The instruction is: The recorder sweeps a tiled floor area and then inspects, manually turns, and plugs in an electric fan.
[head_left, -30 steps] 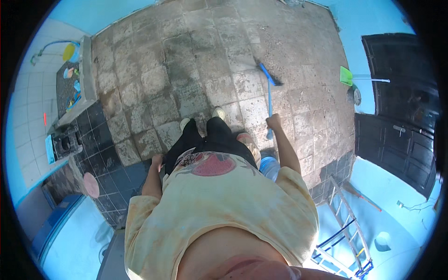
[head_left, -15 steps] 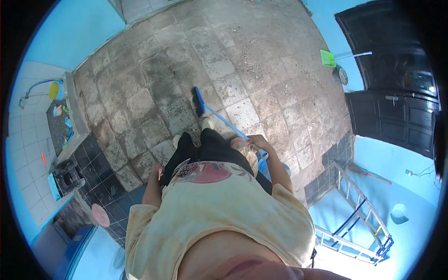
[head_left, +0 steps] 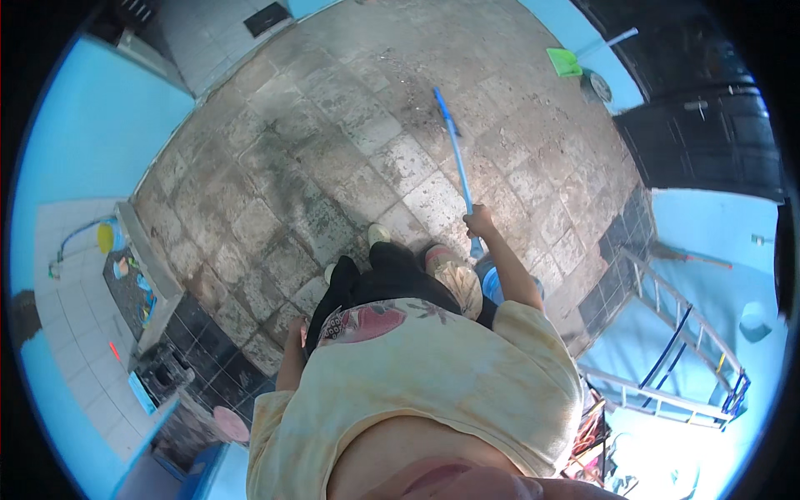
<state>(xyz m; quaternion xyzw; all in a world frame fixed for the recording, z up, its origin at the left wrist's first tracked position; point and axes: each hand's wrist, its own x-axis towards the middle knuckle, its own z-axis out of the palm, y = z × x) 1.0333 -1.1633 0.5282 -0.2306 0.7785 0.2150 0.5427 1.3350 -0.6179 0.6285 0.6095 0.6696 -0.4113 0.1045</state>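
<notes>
In the head view, held a blue broom [head_left: 459, 158] in the right grip [head_left: 479, 222], wrapped snugly round the handle [head_left: 465, 185] near its butt end. Left a short length of handle jutting back out of the grip. Ran the rest ahead and slightly left of the grip, out to the blue broom head [head_left: 442, 104] over the tiled floor [head_left: 358, 192]; could not tell about contact there. Let the left grip [head_left: 296, 331] hang by the dark trousers [head_left: 387, 271], well left of the right grip and farther back; could not tell its opening or any contents.

Saw scattered debris [head_left: 408, 75] on the floor ahead of the right grip. Found a pale shoe [head_left: 379, 233] to the left of the same grip, and a rounded blue container [head_left: 490, 285] just behind it, partly hidden by the forearm [head_left: 514, 273]. Spotted a green dustpan [head_left: 564, 62] well ahead and to the right of it, near a black door [head_left: 708, 137]. Noticed a metal stepladder [head_left: 707, 335] to its right and behind, and a round pink object [head_left: 231, 423] behind and left of the left grip.
</notes>
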